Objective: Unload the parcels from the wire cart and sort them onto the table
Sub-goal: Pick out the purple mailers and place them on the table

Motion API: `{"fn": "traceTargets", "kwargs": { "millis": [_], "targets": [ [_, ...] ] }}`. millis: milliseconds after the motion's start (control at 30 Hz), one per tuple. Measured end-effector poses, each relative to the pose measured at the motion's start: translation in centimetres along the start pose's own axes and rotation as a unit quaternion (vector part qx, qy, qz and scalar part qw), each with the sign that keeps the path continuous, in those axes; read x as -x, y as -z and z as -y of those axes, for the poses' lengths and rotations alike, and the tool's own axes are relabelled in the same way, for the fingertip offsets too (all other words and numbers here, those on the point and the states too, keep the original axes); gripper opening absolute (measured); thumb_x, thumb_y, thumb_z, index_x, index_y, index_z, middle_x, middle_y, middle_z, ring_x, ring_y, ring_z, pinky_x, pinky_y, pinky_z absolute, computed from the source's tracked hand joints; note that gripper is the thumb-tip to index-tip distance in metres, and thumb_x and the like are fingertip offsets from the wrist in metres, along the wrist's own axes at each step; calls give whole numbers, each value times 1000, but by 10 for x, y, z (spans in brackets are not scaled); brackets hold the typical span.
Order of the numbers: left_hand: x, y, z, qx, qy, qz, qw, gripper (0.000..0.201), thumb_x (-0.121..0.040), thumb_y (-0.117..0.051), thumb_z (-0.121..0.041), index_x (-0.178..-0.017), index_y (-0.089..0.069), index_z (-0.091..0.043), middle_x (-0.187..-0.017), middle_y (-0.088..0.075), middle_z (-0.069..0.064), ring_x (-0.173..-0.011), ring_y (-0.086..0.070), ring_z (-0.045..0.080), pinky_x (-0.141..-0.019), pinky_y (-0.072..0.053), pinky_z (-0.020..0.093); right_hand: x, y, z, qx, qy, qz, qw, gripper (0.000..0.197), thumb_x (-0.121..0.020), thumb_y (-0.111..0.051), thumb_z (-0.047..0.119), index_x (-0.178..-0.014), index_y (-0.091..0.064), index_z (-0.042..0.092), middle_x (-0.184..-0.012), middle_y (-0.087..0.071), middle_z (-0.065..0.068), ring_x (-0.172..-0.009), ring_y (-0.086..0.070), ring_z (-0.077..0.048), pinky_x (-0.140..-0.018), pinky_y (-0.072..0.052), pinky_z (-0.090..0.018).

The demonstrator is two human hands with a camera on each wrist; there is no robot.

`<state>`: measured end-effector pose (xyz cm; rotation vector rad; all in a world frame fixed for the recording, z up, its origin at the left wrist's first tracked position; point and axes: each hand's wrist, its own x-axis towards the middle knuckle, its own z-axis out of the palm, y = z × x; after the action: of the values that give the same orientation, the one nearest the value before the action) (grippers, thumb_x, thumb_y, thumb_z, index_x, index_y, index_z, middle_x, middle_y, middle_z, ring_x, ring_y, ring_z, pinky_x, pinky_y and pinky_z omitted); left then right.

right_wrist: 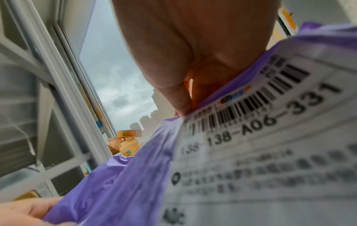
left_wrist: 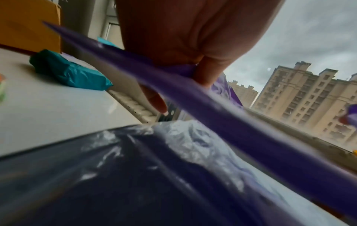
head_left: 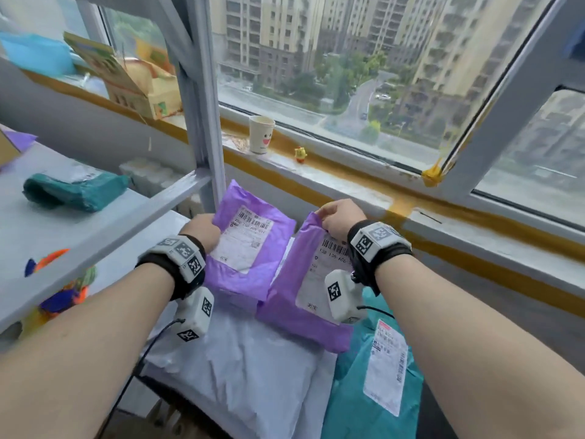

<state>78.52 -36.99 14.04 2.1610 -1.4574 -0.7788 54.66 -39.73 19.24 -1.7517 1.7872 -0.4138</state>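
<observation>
Left hand [head_left: 202, 231] grips one purple parcel [head_left: 250, 245] at nine o'clock; right hand [head_left: 340, 217] pinches another purple parcel [head_left: 304, 299] at twelve.

The white label [right_wrist: 270, 137] on the purple parcel [right_wrist: 119, 183] pinched in my right hand [right_wrist: 183, 53] reads "138-A06-331" under a barcode. The label [head_left: 242, 239] on the purple parcel [head_left: 253, 277] in my left hand [head_left: 202, 231] shows a barcode and a code starting "250", the rest too blurred to read.
</observation>
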Motion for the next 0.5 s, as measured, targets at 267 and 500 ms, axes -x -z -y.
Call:
{"fn": "traceTargets", "kwargs": {
  "millis": [267, 500],
  "targets": [
    [-38, -23, 27, -98, 3, 112, 989, 29, -94, -42, -9, -115, -59, 1, -123, -58, 21, -113, -54, 35, -90, -41, 33, -6, -38, -19, 70, -99, -2, 993, 42, -84, -61, 26, -126, -58, 28, -134, -56, 2, -121, -53, -22, -104, -42, -33],
    [-41, -26, 20, -103, -37, 131, 985, 30, -97, -40, -10, -117, -58, 1, -125, -58, 20, -114, -54, 34, -92, -41, 32, 21, -48, -42, 81, -190, 106, 973, 81, -81, -69, 45, -147, -31, 18, -151, -35, 0, -136, -38, -21, -108, -30, -29]
  ]
}}
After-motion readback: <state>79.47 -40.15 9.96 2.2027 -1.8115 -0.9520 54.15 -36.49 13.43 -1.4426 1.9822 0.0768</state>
